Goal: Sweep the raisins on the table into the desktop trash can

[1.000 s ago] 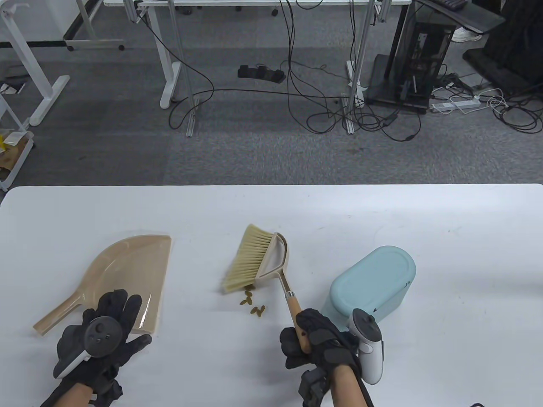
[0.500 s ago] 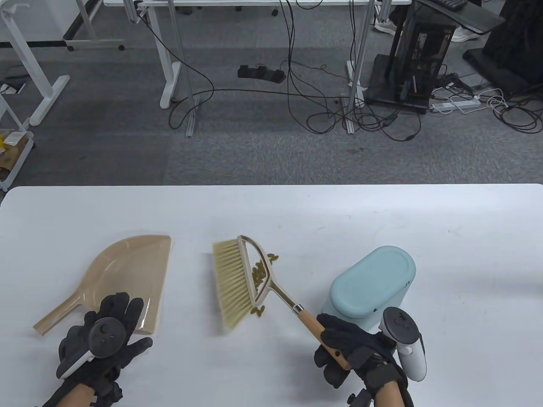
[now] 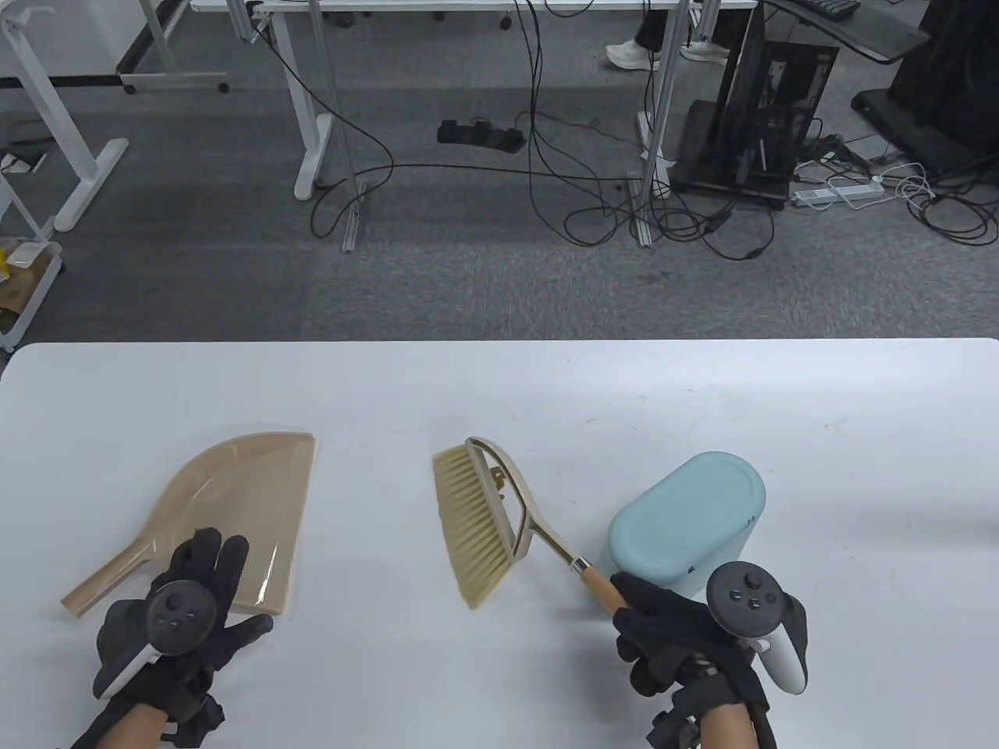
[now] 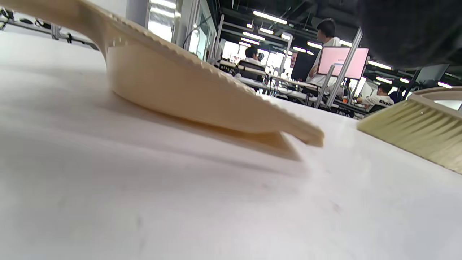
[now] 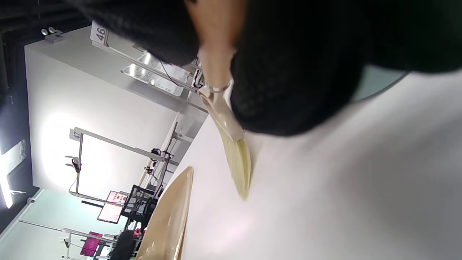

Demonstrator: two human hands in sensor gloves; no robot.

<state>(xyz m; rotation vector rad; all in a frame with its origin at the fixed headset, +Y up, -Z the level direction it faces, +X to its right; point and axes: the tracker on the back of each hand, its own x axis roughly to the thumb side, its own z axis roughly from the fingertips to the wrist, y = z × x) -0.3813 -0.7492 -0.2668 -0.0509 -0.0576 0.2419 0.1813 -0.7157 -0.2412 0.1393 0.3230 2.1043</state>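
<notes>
Gripping the brush by its wooden handle, the right hand sits beside the trash can in the table view.
Raisins peek through the brush frame; the left hand rests open-fingered on the dustpan. Left wrist view: dustpan flat on table, bristles right. Right wrist view: fingers wrap the handle.

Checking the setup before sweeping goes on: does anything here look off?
The trash can has its lid on, so raisins cannot go in yet. The raisins are mostly hidden behind the brush head. The dustpan lies flat.
</notes>
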